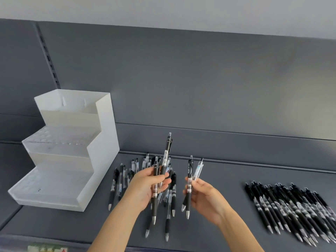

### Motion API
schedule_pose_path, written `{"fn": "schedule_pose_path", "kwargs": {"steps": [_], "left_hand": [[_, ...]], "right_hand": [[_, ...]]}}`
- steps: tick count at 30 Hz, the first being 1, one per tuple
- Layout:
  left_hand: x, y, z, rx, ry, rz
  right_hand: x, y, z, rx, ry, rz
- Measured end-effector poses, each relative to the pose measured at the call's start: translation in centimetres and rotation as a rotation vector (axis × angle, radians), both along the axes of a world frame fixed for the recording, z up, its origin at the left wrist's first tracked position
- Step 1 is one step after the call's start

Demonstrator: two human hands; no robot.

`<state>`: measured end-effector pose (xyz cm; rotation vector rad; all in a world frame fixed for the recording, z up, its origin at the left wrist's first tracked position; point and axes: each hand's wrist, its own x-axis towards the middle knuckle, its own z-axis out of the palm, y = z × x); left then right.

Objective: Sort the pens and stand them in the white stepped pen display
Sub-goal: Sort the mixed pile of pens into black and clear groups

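Two hands over a dark grey shelf (227, 180), left hand (143, 188) gripping two black pens (166, 155), right hand (205, 197) pinching a black pen (189, 176) and a clear pen (197, 169), loose pile (125, 171) beneath, white stepped pen display (105, 142) at the left against the back panel (181, 79), sorted row (291, 206) well apart at the right edge, grey shelf showing between.

A dark grey shelf (223, 175) lies beneath the left grip (145, 188); a slotted grey metal rail (48, 57) rises up-left of it, a green-and-red label (47, 249) low-left.

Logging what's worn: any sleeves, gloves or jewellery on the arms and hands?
The left forearm and right forearm are bare to the frame's edge, no sleeves showing. The left hand and right hand are ungloved; no ring, watch or band is visible.
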<state>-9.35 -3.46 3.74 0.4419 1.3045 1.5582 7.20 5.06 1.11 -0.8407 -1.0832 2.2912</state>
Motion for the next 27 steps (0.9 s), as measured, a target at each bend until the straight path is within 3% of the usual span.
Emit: {"fn": "schedule_pose_path", "kwargs": {"steps": [9, 15, 20, 24, 27], "left_hand": [[7.1, 3.2, 0.4, -0.047, 0.011, -0.285], [13.8, 5.5, 0.6, -0.101, 0.169, -0.527], [20.4, 7.8, 0.6, -0.155, 0.354, -0.650], [24.8, 9.8, -0.4, -0.206, 0.444, -0.572], [26.2, 11.2, -1.8, -0.262, 0.393, -0.366]], "right_hand": [[6.6, 1.1, 1.5, 0.038, 0.023, -0.190], [11.5, 2.5, 2.5, 0.273, -0.030, -0.345], [17.4, 4.5, 2.5, 0.223, -0.063, -0.353], [23.3, 7.2, 2.6, 0.210, -0.116, -0.327], [26.5, 9.4, 1.7, 0.301, -0.372, -0.239]]}}
